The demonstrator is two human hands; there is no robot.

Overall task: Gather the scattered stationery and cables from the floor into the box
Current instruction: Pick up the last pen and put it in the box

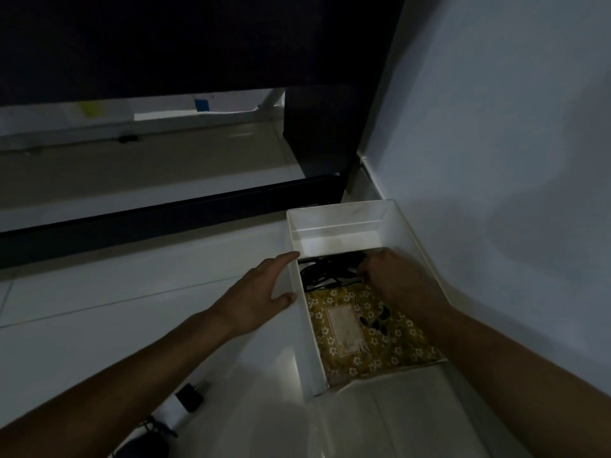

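The white box (337,226) sits on the pale tiled floor (165,292), close against the wall (496,127); everything below is placed relative to it. Inside it, at its near end, lies a yellow floral notebook (367,332), and just beyond that a bundle of black cable (325,269), with the far end of the box bare. The right hand (393,276) is down inside the box, fingers curled at the cable (whether it truly grips the cable or only presses it I cannot tell in this dim light). The left hand (264,289) lies spread and flat against the outside of the box's left wall, holding nothing, seemingly steadying it.

The likely trouble: the cable is springy, and if let go loosely it may uncoil and ride up over the rim, or snag a finger and be dragged out again as the hand lifts. The box wall looks thin, so a hard push from the left hand could bow it or slide the box.

Well to the left of the box's near corner, on the floor, lie a small dark-and-white plug or adapter (188,396) and another dark tangle of cord (155,428), seemingly not gathered yet. Beyond the box's far end stands dark furniture (317,133) with a black bar (165,219) running left; none of it blocks the opening.
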